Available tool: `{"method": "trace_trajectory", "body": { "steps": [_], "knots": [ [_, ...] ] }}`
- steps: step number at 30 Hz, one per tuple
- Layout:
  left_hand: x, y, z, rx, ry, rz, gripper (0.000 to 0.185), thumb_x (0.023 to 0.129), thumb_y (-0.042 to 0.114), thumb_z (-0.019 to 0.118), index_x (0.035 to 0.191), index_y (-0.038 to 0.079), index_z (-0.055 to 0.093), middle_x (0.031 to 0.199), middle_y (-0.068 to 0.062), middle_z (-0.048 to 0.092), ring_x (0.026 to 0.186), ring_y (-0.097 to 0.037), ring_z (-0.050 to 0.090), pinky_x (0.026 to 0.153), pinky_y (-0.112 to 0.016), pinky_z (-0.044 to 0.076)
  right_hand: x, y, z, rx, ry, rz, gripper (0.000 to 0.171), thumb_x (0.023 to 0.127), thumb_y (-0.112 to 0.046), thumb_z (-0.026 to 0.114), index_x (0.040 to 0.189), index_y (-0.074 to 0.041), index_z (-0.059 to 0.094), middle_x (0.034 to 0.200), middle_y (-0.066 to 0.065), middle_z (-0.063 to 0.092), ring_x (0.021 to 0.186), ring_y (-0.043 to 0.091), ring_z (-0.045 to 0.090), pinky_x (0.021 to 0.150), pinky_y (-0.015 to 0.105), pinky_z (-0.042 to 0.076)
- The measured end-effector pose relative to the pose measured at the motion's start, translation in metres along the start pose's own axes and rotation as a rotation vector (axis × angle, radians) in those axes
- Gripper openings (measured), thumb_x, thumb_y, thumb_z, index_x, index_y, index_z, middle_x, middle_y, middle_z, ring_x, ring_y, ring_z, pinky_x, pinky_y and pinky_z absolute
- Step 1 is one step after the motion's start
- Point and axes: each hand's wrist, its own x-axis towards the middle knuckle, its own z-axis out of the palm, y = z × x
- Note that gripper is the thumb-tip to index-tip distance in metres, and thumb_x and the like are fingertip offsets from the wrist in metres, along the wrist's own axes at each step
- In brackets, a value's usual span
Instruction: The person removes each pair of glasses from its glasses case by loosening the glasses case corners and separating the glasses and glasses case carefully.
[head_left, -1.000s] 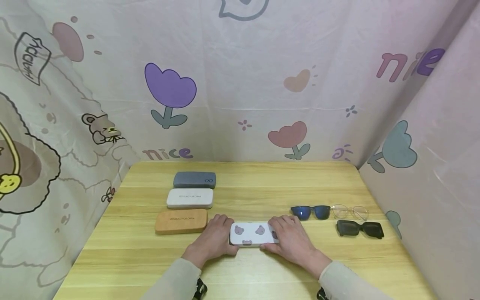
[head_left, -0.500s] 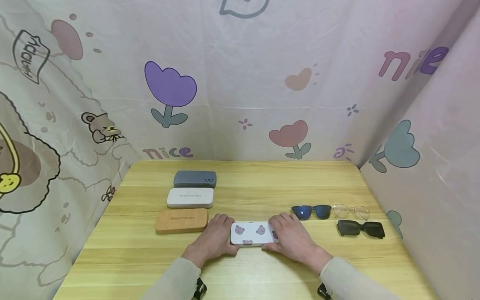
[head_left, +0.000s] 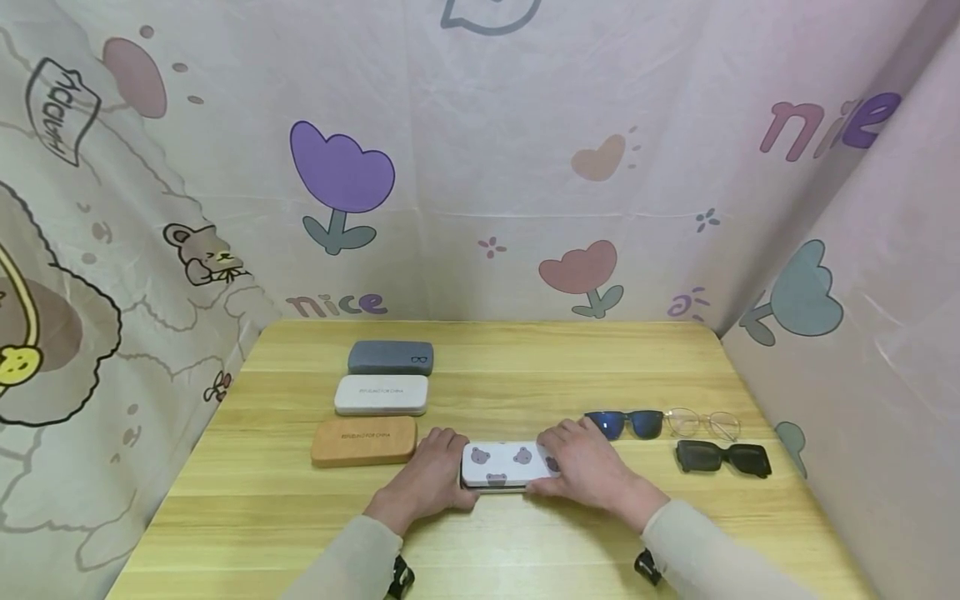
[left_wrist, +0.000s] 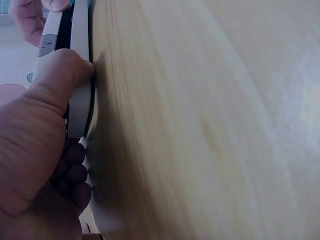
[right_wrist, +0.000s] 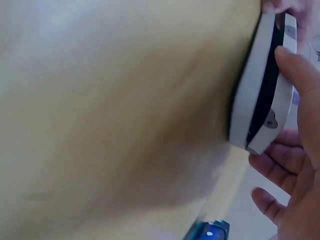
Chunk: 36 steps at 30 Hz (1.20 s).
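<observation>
A white glasses case (head_left: 501, 463) printed with bear heads lies at the middle front of the table, its lid slightly raised. My left hand (head_left: 429, 473) holds the left end, thumb at the front and fingers behind. On the other end, my right hand (head_left: 588, 468) grips the lid, with the thumb at its front edge. A dark gap parts the lid from the base of the glasses case (right_wrist: 246, 100) in the right wrist view. Seen from the left wrist, the left thumb (left_wrist: 67, 72) crosses that gap and presses the base. What lies inside is hidden.
On the left stand a grey-blue case (head_left: 390, 357), a white case (head_left: 381, 394) and an orange-tan case (head_left: 363, 441). To the right lie blue-lensed sunglasses (head_left: 635, 424), thin-framed glasses (head_left: 703, 422) and black sunglasses (head_left: 722, 457). Printed cloth (head_left: 480, 183) hangs behind and at both sides.
The lid of the bear-print glasses case has come up a little at the front, raised by my right hand. My left hand keeps its place on the left end.
</observation>
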Motion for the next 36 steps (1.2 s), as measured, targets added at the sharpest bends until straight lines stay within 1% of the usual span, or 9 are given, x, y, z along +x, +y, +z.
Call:
{"method": "trace_trajectory", "body": {
  "steps": [2, 7, 10, 13, 17, 24, 29, 32, 36],
  "knots": [
    [0.0, 0.0, 0.001, -0.011, -0.005, -0.006, 0.076, 0.073, 0.047, 0.089, 0.126, 0.0, 0.061, 0.113, -0.008, 0.061, 0.106, -0.023, 0.052, 0.101, -0.045, 0.049, 0.003, 0.003, -0.005, 0.025, -0.034, -0.007, 0.072, 0.084, -0.077, 0.069, 0.119, -0.014, 0.074, 0.106, -0.003, 0.075, 0.096, 0.014, 0.063, 0.089, 0.037, 0.047],
    [-0.001, 0.001, 0.002, -0.062, -0.018, -0.013, 0.079, 0.073, 0.044, 0.09, 0.13, 0.0, 0.06, 0.116, -0.008, 0.062, 0.108, -0.023, 0.051, 0.103, -0.046, 0.048, 0.013, 0.016, -0.017, 0.159, -0.158, 0.012, 0.064, 0.092, -0.073, 0.064, 0.116, -0.015, 0.079, 0.103, -0.003, 0.078, 0.094, 0.015, 0.067, 0.09, 0.042, 0.05],
    [-0.002, 0.002, 0.002, -0.091, -0.038, -0.018, 0.083, 0.073, 0.045, 0.089, 0.134, -0.003, 0.059, 0.119, -0.009, 0.062, 0.109, -0.023, 0.051, 0.105, -0.047, 0.048, 0.017, 0.024, -0.021, 0.245, -0.212, 0.055, 0.055, 0.1, -0.066, 0.056, 0.102, -0.017, 0.082, 0.085, -0.005, 0.074, 0.076, 0.011, 0.063, 0.078, 0.037, 0.052],
    [-0.002, 0.004, 0.002, -0.108, -0.056, -0.031, 0.087, 0.074, 0.048, 0.088, 0.137, -0.004, 0.058, 0.122, -0.01, 0.062, 0.11, -0.023, 0.051, 0.106, -0.047, 0.049, 0.018, 0.028, -0.023, 0.279, -0.216, 0.09, 0.051, 0.105, -0.062, 0.051, 0.091, -0.021, 0.078, 0.074, -0.01, 0.064, 0.068, 0.007, 0.054, 0.066, 0.031, 0.049],
    [-0.003, 0.004, 0.001, -0.123, -0.046, -0.047, 0.09, 0.074, 0.049, 0.089, 0.138, -0.006, 0.057, 0.123, -0.011, 0.062, 0.112, -0.025, 0.052, 0.107, -0.048, 0.048, 0.019, 0.026, -0.023, 0.277, -0.157, 0.111, 0.046, 0.104, -0.062, 0.052, 0.097, -0.022, 0.075, 0.083, -0.013, 0.064, 0.08, 0.007, 0.055, 0.072, 0.032, 0.049],
    [-0.004, 0.003, 0.0, -0.183, -0.028, -0.071, 0.091, 0.077, 0.047, 0.089, 0.14, -0.009, 0.055, 0.129, -0.016, 0.061, 0.121, -0.03, 0.052, 0.112, -0.052, 0.045, 0.024, 0.019, -0.023, 0.307, -0.091, 0.149, 0.039, 0.103, -0.058, 0.057, 0.098, -0.023, 0.075, 0.085, -0.014, 0.066, 0.081, 0.007, 0.054, 0.072, 0.03, 0.048],
    [-0.004, 0.003, 0.003, -0.179, -0.01, -0.094, 0.092, 0.077, 0.048, 0.088, 0.14, -0.01, 0.055, 0.128, -0.017, 0.062, 0.118, -0.029, 0.051, 0.112, -0.051, 0.045, 0.028, 0.013, -0.021, 0.267, -0.032, 0.163, 0.038, 0.102, -0.053, 0.062, 0.098, -0.018, 0.076, 0.091, -0.006, 0.074, 0.084, 0.012, 0.059, 0.076, 0.036, 0.052],
    [-0.004, 0.004, 0.005, -0.164, 0.007, -0.096, 0.09, 0.077, 0.048, 0.088, 0.138, -0.01, 0.056, 0.125, -0.016, 0.062, 0.115, -0.028, 0.051, 0.11, -0.05, 0.045, 0.025, 0.008, -0.019, 0.206, 0.059, 0.196, 0.042, 0.099, -0.053, 0.067, 0.104, -0.012, 0.078, 0.098, 0.001, 0.077, 0.091, 0.019, 0.064, 0.083, 0.041, 0.055],
    [-0.004, 0.005, 0.004, -0.141, 0.016, -0.089, 0.089, 0.076, 0.047, 0.088, 0.136, -0.011, 0.057, 0.121, -0.016, 0.062, 0.111, -0.028, 0.05, 0.108, -0.052, 0.045, 0.012, -0.001, -0.016, 0.101, 0.297, 0.166, 0.034, 0.096, -0.041, 0.075, 0.101, -0.008, 0.076, 0.096, 0.003, 0.076, 0.091, 0.021, 0.065, 0.085, 0.041, 0.055]
  ]
}}
